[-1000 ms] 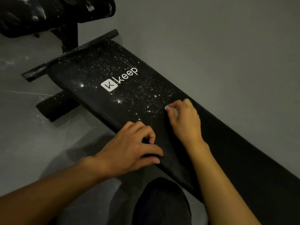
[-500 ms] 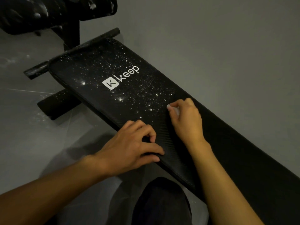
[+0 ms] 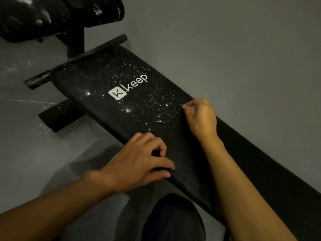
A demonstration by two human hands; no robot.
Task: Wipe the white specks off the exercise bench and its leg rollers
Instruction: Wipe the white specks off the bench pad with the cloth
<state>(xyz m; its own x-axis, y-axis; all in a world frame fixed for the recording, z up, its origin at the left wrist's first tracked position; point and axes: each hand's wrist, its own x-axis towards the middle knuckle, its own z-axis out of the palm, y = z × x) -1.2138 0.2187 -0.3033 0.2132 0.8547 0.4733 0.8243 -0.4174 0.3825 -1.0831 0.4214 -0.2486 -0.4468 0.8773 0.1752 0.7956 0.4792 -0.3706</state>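
White specks point(image 3: 156, 101) cover the exercise bench point(image 3: 182, 146) toward 11 o'clock, and the leg rollers point(image 3: 59, 117) too; only the near stretch looks clean. My right hand point(image 3: 201, 119) pinches a wipe point(image 3: 185, 106), and my left hand point(image 3: 139, 162) grips the bench's edge.

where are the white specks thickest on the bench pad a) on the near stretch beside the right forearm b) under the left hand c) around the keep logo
c: the white specks crowd round the keep logo on the bench pad, beyond the right hand pinching a white wipe; the pad by the left hand looks clean.
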